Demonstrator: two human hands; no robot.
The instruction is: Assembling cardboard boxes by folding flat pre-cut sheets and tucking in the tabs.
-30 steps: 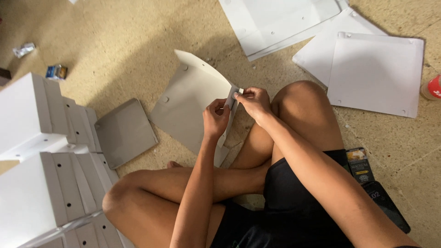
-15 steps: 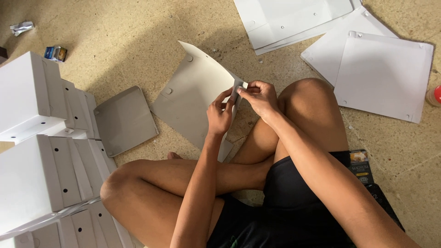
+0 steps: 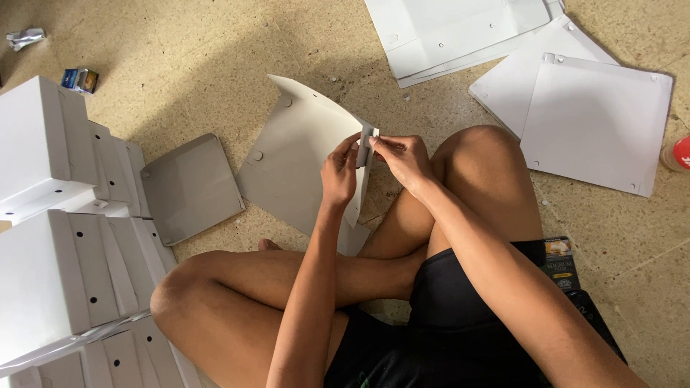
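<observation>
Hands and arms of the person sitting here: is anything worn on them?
No. The left hand and right hand are bare, with no gloves, rings or watch that I can see. Both arms are bare with no sleeves showing. The only clothing visible is black shorts.

Sheet you're pinching (image 3: 302, 162): thin card, matt grey-white, smooth, flexes into a curve. Flat panels (image 3: 596, 122) up right: same matt white card, punched holes. Folded boxes (image 3: 50, 287) at your left: matt white card too. Floor (image 3: 201, 57): rough speckled stone, dull finish. Your shorts (image 3: 460, 309): black cloth, matt.
</observation>
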